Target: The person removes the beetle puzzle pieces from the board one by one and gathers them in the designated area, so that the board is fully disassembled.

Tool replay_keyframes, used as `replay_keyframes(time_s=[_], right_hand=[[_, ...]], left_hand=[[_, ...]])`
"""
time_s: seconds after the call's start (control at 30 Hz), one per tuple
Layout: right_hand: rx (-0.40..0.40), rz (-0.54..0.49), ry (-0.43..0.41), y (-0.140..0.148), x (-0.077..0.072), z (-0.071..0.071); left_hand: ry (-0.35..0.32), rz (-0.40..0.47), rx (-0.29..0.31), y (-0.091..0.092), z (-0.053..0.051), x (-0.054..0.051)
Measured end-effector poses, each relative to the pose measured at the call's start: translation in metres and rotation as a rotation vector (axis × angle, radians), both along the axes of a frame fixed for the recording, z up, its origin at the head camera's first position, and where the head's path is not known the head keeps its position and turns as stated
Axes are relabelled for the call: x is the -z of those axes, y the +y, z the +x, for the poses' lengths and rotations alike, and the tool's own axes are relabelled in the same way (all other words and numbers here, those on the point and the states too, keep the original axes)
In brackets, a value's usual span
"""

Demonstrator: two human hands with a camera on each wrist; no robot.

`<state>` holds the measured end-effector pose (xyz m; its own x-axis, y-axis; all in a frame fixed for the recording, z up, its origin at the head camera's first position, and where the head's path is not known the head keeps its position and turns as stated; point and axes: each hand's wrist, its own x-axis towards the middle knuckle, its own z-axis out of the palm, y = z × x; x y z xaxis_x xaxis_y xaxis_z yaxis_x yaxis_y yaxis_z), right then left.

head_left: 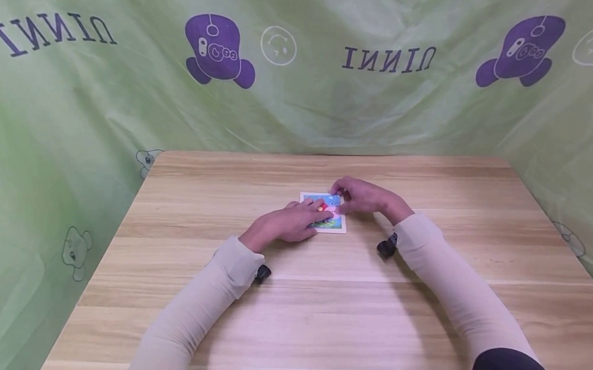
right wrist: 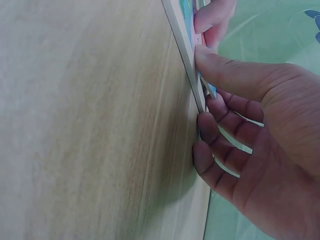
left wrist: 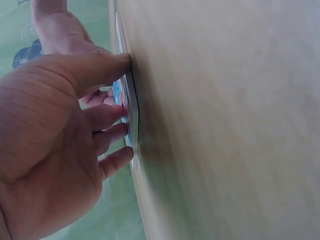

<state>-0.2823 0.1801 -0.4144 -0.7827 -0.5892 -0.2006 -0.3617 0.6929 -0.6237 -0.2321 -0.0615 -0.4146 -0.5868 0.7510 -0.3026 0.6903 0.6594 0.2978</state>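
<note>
A flat picture board (head_left: 343,225) with a pale border and a blue, red and pink picture lies on the table. My left hand (head_left: 294,221) rests over its left part, fingers spread across the picture; in the left wrist view the left thumb (left wrist: 107,67) touches the board's near edge (left wrist: 134,105). At the board's right side, my right hand (head_left: 361,196) pinches a thin blue piece (right wrist: 212,91) between thumb and index finger. That piece stands tilted above the board (right wrist: 182,47) in the right wrist view, and its far part is hidden by the fingers.
The wooden table (head_left: 303,319) extends around the board on all sides. A green curtain (head_left: 313,111) with purple figures and lettering hangs behind the table and along both sides. Small black devices (head_left: 263,274) are at both wrists, beside the pale sleeves.
</note>
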Motion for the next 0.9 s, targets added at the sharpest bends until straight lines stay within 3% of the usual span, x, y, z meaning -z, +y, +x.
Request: replay_keyframes(time_s=[0.43,0.9], right_hand=[[-0.011,-0.027,0.024,0.0009,0.0038,0.0001],[-0.036,-0.046,0.071,0.0024,0.0025,-0.0011]], left_hand=[[0.059,-0.077,-0.020,0.0082,0.0032,0.0013],[0.055,-0.038,-0.019,0.0082,0.0024,-0.0010]])
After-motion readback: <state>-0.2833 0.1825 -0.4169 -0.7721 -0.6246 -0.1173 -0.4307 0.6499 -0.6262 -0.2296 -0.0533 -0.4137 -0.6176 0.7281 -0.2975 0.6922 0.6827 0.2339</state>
